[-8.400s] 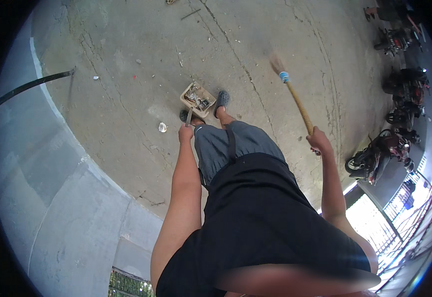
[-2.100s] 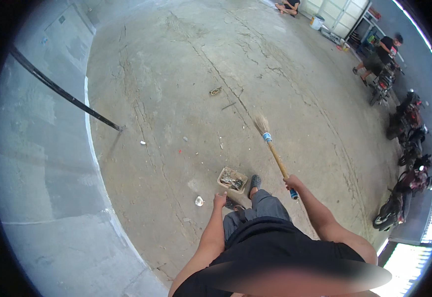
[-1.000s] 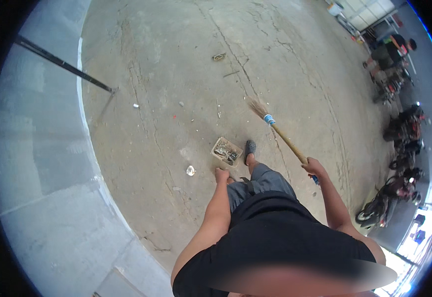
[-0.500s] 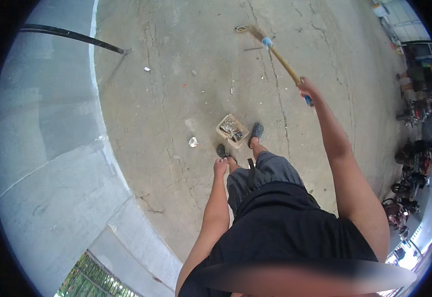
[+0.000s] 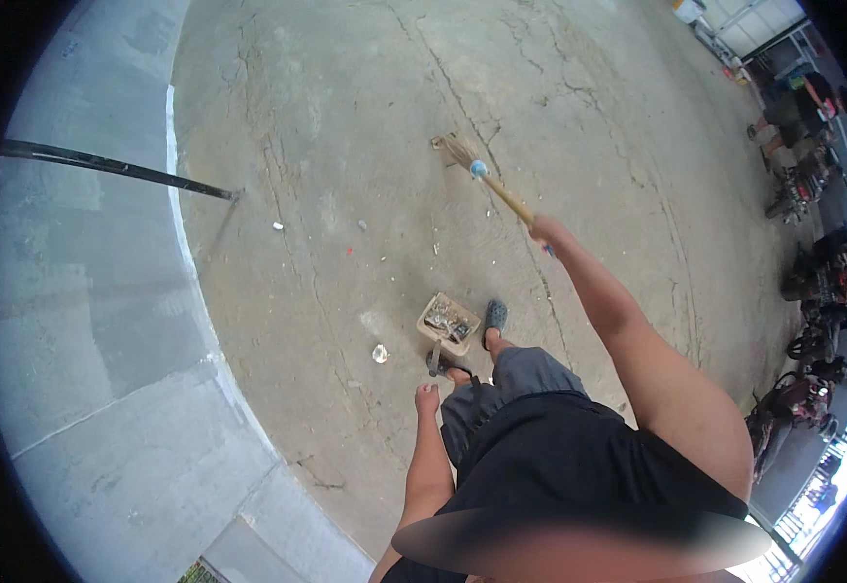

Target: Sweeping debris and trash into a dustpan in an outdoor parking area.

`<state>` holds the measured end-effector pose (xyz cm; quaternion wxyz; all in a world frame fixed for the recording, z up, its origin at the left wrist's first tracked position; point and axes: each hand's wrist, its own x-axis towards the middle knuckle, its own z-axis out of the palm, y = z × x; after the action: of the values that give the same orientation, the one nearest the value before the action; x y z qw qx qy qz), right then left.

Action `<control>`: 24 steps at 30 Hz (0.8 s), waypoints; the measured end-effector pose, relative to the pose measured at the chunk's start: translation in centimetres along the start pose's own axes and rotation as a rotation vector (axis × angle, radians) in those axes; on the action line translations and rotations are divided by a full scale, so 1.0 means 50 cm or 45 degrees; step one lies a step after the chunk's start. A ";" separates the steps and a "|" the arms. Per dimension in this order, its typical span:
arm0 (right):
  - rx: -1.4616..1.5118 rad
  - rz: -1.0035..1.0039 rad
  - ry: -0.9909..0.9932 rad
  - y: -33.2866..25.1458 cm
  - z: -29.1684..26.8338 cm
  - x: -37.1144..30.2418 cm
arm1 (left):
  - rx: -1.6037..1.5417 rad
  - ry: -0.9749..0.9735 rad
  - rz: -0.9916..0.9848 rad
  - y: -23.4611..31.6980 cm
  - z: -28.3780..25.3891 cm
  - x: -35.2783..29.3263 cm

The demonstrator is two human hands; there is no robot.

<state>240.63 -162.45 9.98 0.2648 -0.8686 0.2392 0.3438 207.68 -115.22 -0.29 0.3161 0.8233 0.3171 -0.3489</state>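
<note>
A broom (image 5: 511, 199) with a pale wooden handle and a light-blue binding is gripped by my right hand (image 5: 545, 229), arm stretched forward. Its straw bristles (image 5: 460, 152) lie against the concrete, beside a small tan scrap (image 5: 437, 143). Low by my left foot, my left hand (image 5: 427, 396) is closed; whatever is inside it is hidden. Close by, between my feet, a beige dustpan-like container (image 5: 423, 335) holds grey and dark litter (image 5: 449, 321). A short grey-brown bar (image 5: 435, 358) runs from it toward my left hand, but I cannot tell whether they touch.
Crumpled white litter (image 5: 380, 354) lies left of the container, with a white scrap (image 5: 278, 226) and a red bit (image 5: 350, 252) farther off. A dark metal pole (image 5: 118, 170) crosses the raised grey ledge (image 5: 84, 291). Motorcycles (image 5: 822, 267) and a person (image 5: 800, 102) are at right.
My right hand has drawn the broom closer to me, and the tan scrap by its bristles is nearer too. The whole view has shifted, with the floor sitting lower in it.
</note>
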 end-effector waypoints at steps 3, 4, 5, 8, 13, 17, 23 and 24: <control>-0.023 -0.040 -0.006 0.153 0.033 -0.139 | 0.119 -0.024 0.014 0.062 0.001 0.012; -0.037 0.076 -0.138 0.154 0.052 -0.200 | 0.124 -0.009 0.006 0.047 -0.010 0.016; 0.001 0.098 -0.158 0.163 0.068 -0.261 | 0.158 -0.019 -0.010 0.035 -0.015 0.024; -0.030 0.027 -0.070 0.304 0.140 -0.411 | 0.239 -0.116 0.073 0.078 -0.007 0.040; 0.014 0.208 -0.262 0.229 0.219 -0.694 | 0.355 -0.185 0.176 0.007 -0.017 0.068; 0.095 0.323 -0.527 0.195 0.264 -0.846 | 0.311 -0.263 0.192 0.016 0.006 0.052; 0.461 0.397 -0.626 0.203 0.269 -0.980 | 0.270 -0.331 0.307 0.019 0.030 0.059; 0.437 0.415 -0.571 0.211 0.266 -0.997 | 0.275 -0.317 0.371 0.025 0.030 0.056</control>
<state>195.71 -150.34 34.65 0.3948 -0.6642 0.3654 0.5191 209.60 -116.23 -2.90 0.3099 0.8400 0.1139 -0.4305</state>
